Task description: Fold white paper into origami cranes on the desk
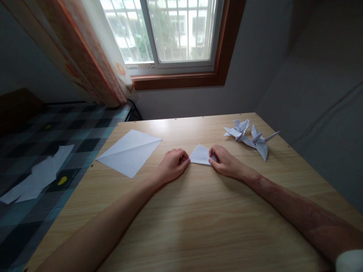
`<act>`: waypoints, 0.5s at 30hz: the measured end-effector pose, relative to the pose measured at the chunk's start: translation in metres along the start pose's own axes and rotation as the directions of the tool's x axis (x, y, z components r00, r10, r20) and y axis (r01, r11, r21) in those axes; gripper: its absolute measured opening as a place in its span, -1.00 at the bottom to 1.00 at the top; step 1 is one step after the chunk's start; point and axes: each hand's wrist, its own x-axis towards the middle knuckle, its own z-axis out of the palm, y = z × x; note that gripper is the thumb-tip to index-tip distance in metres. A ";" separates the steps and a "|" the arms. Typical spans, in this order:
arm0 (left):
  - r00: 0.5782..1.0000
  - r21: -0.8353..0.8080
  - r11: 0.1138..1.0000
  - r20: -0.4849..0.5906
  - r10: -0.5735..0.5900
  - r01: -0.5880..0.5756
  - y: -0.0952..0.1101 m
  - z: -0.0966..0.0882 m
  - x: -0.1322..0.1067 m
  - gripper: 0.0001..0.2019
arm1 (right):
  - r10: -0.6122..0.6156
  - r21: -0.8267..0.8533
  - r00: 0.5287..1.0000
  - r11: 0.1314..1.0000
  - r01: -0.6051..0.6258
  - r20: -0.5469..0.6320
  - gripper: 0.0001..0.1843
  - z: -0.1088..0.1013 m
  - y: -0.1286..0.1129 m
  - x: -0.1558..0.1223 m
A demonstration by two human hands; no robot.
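Note:
A small folded piece of white paper (199,155) lies on the wooden table between my hands. My left hand (176,162) pinches its left corner between thumb and fingers. At the paper's right side, my right hand (222,160) is closed on the edge and hides that corner. To the left of my left hand rests a larger square sheet of white paper (130,153) with a crease across it. Folded paper cranes (259,141) sit beyond my right hand, near the table's right edge.
The wooden table (176,226) reaches toward the wall under a barred window (181,34). On the left, a bed with a checked cover (17,158) holds loose white paper pieces (39,175). An orange curtain (93,56) hangs beside the window.

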 end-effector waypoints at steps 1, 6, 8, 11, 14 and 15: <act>1.000 0.036 0.999 -0.012 -0.001 0.001 0.001 0.002 -0.001 -0.87 | 0.009 0.009 1.000 1.000 -0.009 0.001 -0.84 0.000 0.000 0.000; 0.995 0.265 0.963 -0.075 0.070 -0.048 0.002 0.009 -0.004 -0.86 | -0.014 0.057 0.999 0.998 0.012 0.047 -0.82 -0.005 0.002 0.000; 0.987 0.338 0.933 -0.056 0.154 -0.126 0.003 0.011 -0.005 -0.78 | -0.019 0.071 0.996 0.997 0.013 0.084 -0.80 -0.008 0.002 0.001; 0.951 0.313 0.899 0.054 0.304 -0.305 0.007 0.014 -0.008 -0.70 | -0.028 0.090 0.991 0.996 0.017 0.131 -0.80 -0.012 0.004 0.002; 0.900 0.223 0.876 0.190 0.391 -0.428 0.013 0.016 -0.010 -0.60 | -0.034 0.115 0.987 0.993 0.016 0.157 -0.81 -0.014 0.007 0.003; 0.888 0.206 0.873 0.231 0.397 -0.443 0.015 0.017 -0.011 -0.54 | -0.031 0.123 0.987 0.992 0.011 0.160 -0.82 -0.014 0.007 0.003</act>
